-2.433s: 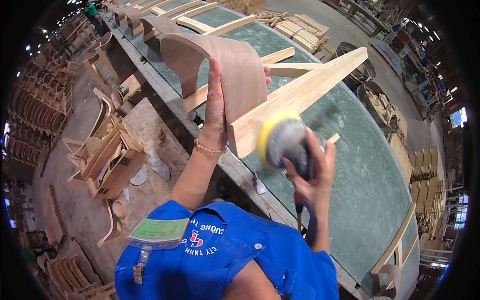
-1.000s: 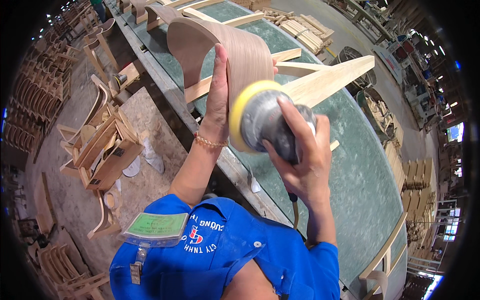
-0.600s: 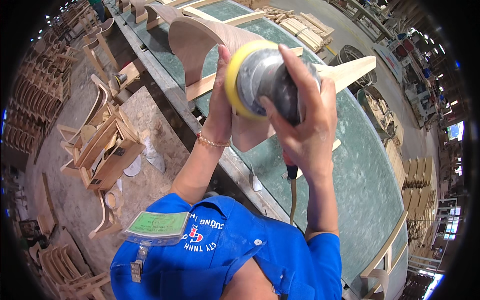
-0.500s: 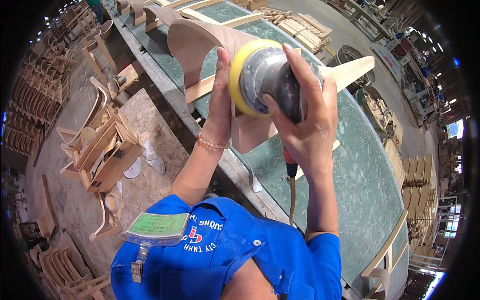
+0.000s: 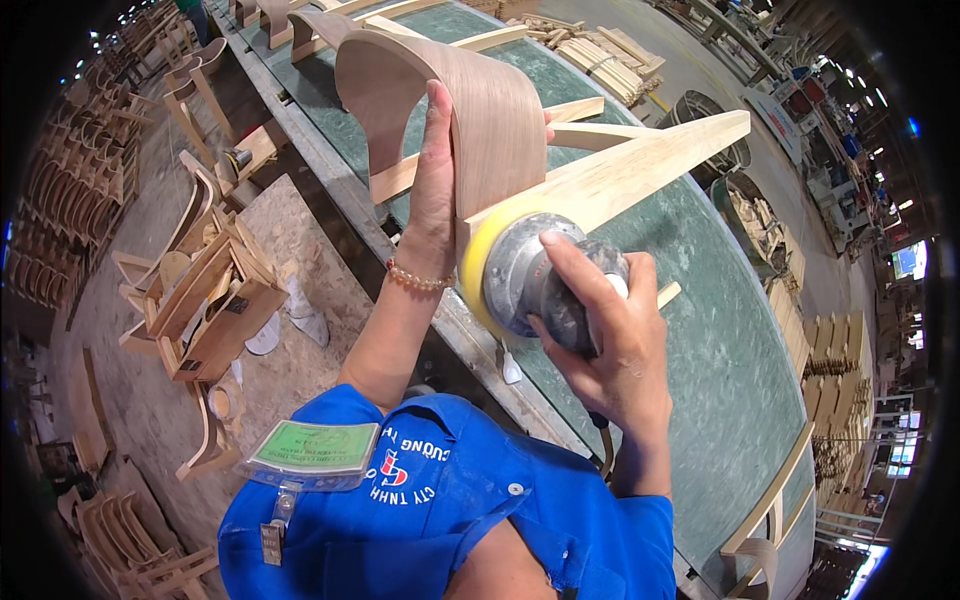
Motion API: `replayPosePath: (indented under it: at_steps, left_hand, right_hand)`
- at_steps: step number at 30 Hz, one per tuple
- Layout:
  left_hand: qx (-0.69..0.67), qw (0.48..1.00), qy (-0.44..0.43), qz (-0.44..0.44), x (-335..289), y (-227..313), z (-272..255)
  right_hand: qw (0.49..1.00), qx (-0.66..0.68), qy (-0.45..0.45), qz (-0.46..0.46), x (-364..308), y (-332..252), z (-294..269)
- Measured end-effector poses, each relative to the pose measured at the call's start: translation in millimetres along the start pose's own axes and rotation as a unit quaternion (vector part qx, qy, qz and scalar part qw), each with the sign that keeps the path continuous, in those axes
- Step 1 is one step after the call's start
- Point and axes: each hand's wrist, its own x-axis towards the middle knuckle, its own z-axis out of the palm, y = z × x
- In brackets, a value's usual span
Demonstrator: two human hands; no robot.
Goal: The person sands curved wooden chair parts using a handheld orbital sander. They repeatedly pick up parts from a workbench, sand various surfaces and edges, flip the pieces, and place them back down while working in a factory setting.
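Left hand (image 5: 432,195): partly closed across a grey-brown, wood-grained curved band (image 5: 500,135), thumb along its left edge, fingertips just showing at its right edge, the remaining fingers hidden behind. Joined to the band, right of that grip: one long, pale, tapering wooden bar (image 5: 645,165), reaching away from the hand. Right hand (image 5: 612,335): curled around the body of a round, dusty grey-black handheld sander (image 5: 540,285), index finger extended over the top, thumb at the near side. Yellow disc-shaped sander pad (image 5: 483,265): left of the right-hand grip, overlapping the bar's near end; whether it touched could not be told. Brown hose (image 5: 605,450): below the same grip. Handling, as judged: band and bar stiff, fairly light for their length, smooth and perhaps slippery under dust, the band's thin edges liable to chip; best held across the band's width close to the joint, since the bar's far end would have given leverage to twist. Sander: likely dense and buzzing, best held by the domed body, fingers clear of the pad. Beneath and right of both grips: a broad, dust-streaked green tabletop (image 5: 720,370). Left of the left-hand grip, lower: an open brown wooden box (image 5: 225,335).
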Motion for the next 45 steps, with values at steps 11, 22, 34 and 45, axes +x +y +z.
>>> replayPosePath:
  at_steps: [11, 22, 34, 45]
  left_hand:
    - [0.021, 1.000, 0.001, 0.001, -2.5, -4.4, -0.4]
    - [0.050, 0.999, -0.013, 0.011, -1.4, -4.3, 0.2]
    - [0.067, 0.998, -0.002, -0.022, -27.2, -37.6, -8.6]
    - [-0.209, 0.973, -0.098, 0.004, 22.3, -80.8, -220.9]
  right_hand:
    - [0.997, 0.011, 0.061, 0.039, 4.4, 25.6, -0.3]
    - [0.882, -0.171, 0.198, 0.393, -186.7, 168.1, 48.4]
    - [0.885, 0.211, 0.146, 0.388, -191.7, 139.9, 87.6]
    - [0.513, 0.624, 0.360, 0.467, -156.6, 99.4, 123.0]
